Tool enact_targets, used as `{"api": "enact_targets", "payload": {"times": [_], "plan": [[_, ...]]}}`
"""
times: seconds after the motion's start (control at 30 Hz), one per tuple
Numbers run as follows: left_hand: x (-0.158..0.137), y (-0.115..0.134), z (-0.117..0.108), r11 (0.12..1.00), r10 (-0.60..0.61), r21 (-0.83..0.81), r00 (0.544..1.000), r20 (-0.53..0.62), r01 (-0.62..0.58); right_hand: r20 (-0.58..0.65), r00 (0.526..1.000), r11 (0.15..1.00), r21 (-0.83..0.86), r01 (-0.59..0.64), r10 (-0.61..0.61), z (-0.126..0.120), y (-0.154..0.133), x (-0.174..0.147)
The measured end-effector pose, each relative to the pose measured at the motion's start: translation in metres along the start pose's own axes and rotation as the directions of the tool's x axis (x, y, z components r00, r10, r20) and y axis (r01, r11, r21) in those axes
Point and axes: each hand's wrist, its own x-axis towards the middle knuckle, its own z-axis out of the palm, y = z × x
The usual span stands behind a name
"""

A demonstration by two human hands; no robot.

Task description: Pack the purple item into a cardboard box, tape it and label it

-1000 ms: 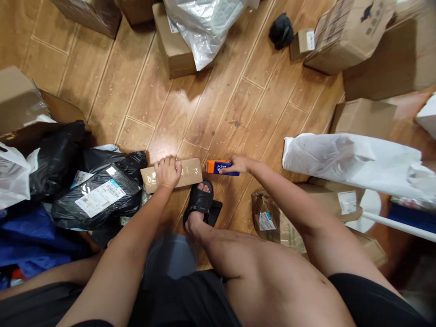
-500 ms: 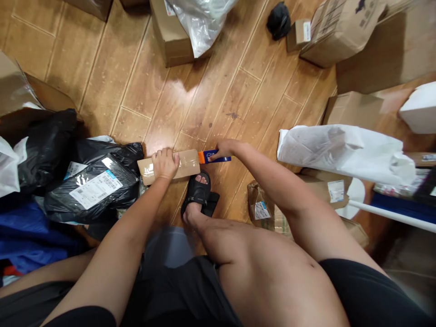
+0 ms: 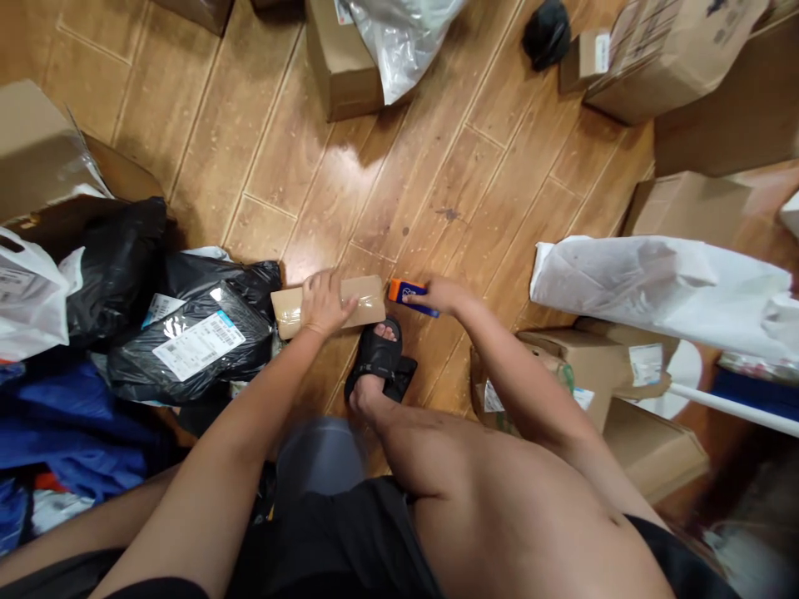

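Note:
My left hand (image 3: 325, 301) lies across a narrow, flat cardboard box (image 3: 367, 301) with shiny clear tape, fingers over its far edge and thumb along its top. The box rests low, just above my sandalled foot (image 3: 378, 349). In my right hand (image 3: 443, 297) is a flat blue-and-orange tool (image 3: 407, 293) with a white mark; its exact kind is unclear. The tool's orange end points at the box's right end, with a small gap between. Left of the box sits a black plastic-wrapped parcel (image 3: 187, 341) with a white label.
Cardboard boxes (image 3: 343, 71) stand on the wooden floor (image 3: 387, 191). A long white-wrapped package (image 3: 655, 283) lies to the right, above more boxes (image 3: 587, 366). White bags (image 3: 34, 299) and blue fabric (image 3: 68, 424) are at left. A grey bin (image 3: 321, 457) stands between my legs.
My right hand has drawn the blue-and-orange tool away from the box's right end, and the tool is tilted more. My left hand stays on the box. The whole view has shifted slightly.

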Motion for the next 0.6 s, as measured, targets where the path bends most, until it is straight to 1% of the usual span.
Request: {"api": "enact_targets", "payload": {"times": [0.03,0.1,0.17,0.27,0.37,0.47,0.53,0.6], "plan": [[-0.001,-0.001,-0.002,0.996,0.09,0.002,0.995,0.043,-0.091,0.011,1.0,0.997,0.076,-0.016,0.015,0.007,0.007,-0.005],[-0.002,-0.004,-0.006,0.97,0.241,0.009,0.962,0.129,-0.244,0.022,0.999,0.97,0.239,-0.037,0.033,0.024,0.016,-0.015],[-0.002,-0.005,-0.01,0.952,0.293,0.037,0.939,0.182,-0.305,0.012,0.998,0.92,0.388,-0.056,0.056,0.04,0.022,-0.023],[0.0,-0.004,-0.014,0.937,0.307,0.093,0.921,0.238,-0.336,-0.005,0.994,0.835,0.544,-0.086,0.106,0.049,0.034,-0.033],[0.002,-0.002,-0.015,0.927,0.314,0.121,0.911,0.266,-0.354,-0.039,0.987,0.752,0.652,-0.094,0.158,0.042,0.055,-0.047],[0.001,-0.001,-0.012,0.927,0.314,0.125,0.916,0.251,-0.353,-0.134,0.969,0.658,0.752,-0.038,0.209,0.035,0.067,-0.06],[-0.001,-0.003,-0.01,0.927,0.32,0.121,0.918,0.235,-0.354,-0.201,0.952,0.591,0.806,0.026,0.232,0.036,0.058,-0.063],[-0.004,-0.006,-0.01,0.928,0.328,0.105,0.919,0.219,-0.356,-0.246,0.943,0.528,0.844,0.096,0.222,0.041,0.036,-0.06]]}}
